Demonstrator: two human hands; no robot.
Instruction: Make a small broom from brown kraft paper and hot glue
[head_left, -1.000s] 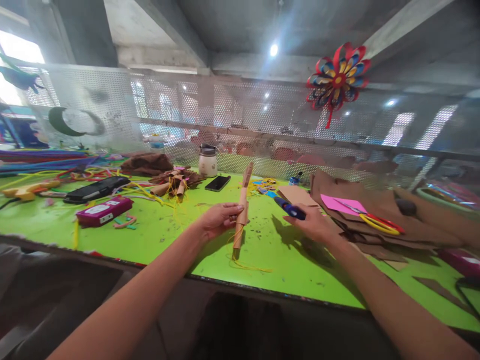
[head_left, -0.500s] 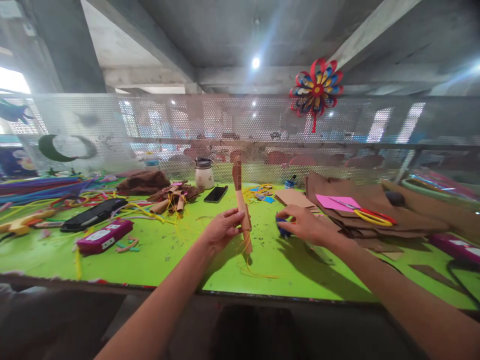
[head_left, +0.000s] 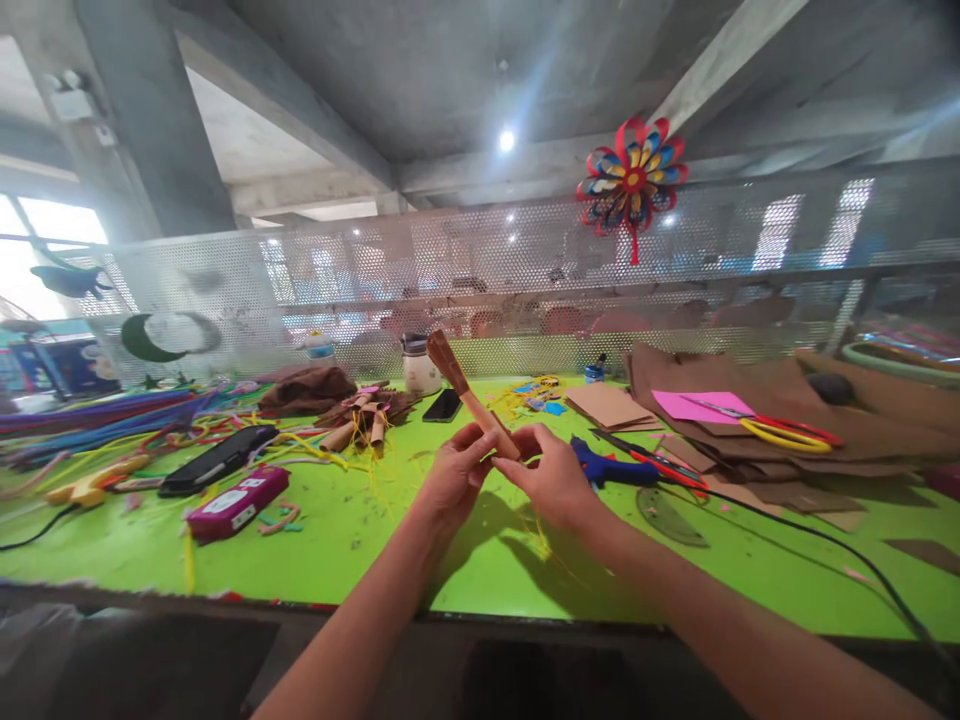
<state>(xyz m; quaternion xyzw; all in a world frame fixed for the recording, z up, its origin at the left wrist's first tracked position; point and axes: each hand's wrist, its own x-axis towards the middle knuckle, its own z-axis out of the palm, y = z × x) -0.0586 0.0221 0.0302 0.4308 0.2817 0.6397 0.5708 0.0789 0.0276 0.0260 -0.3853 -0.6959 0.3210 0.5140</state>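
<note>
Both hands hold a rolled brown paper tube [head_left: 478, 408] above the green table, its darker, flattened end leaning up and to the left. My left hand [head_left: 459, 472] is closed around the tube's lower part, the thumb on its front. From the other side, my right hand [head_left: 553, 474] pinches the bottom end. Thin yellow strings [head_left: 541, 545] hang below the right hand. Just right of that hand lies a blue glue gun [head_left: 611, 465] with a black cord. The tube's lowest end is partly hidden by the fingers.
Red-handled scissors [head_left: 671, 470] and a clear protractor [head_left: 670, 520] lie right of the glue gun. Brown paper sheets [head_left: 795, 485] carry pink paper [head_left: 697, 406] and yellow-red scissors [head_left: 787, 433]. On the left are a purple power strip [head_left: 238, 503], a black case [head_left: 217, 462] and a yellow glue gun [head_left: 97, 483].
My right hand has let go of the blue glue gun, now lying on the table, and has moved left onto the paper tube. The tube has tipped from nearly upright to leaning left.
</note>
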